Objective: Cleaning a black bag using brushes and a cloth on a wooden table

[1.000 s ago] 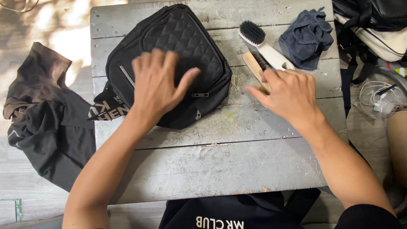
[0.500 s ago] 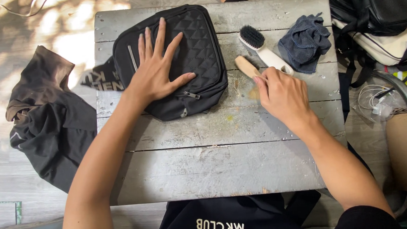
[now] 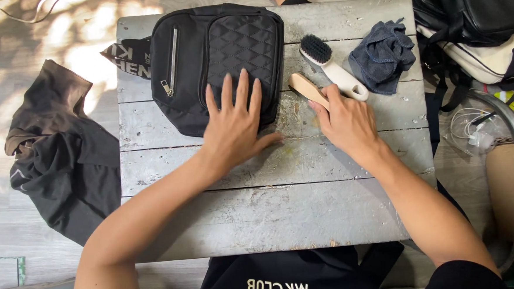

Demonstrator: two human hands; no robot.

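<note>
Off the table's left edge a dark garment (image 3: pixel 52 155) lies crumpled on the floor. On the table (image 3: pixel 272 214) itself, a black quilted bag (image 3: pixel 205 59) lies flat at the far left corner, zips shut, its printed strap (image 3: pixel 129 54) trailing over the left edge. The left hand (image 3: pixel 235 128) presses flat on the bag's near right corner, fingers spread, gripping nothing. Just right of it, the right hand (image 3: pixel 347 122) closes on the handle of a wooden brush (image 3: pixel 307 89), whose head points toward the bag; the bristles are not on the fabric. Beyond lie a white-handled brush (image 3: pixel 329 64) and a crumpled blue cloth (image 3: pixel 381 56) near the far right corner, both untouched. As a judgement, the bag is merely steadied and the brush just taken up: scrubbing and wiping appear wholly undone.
</note>
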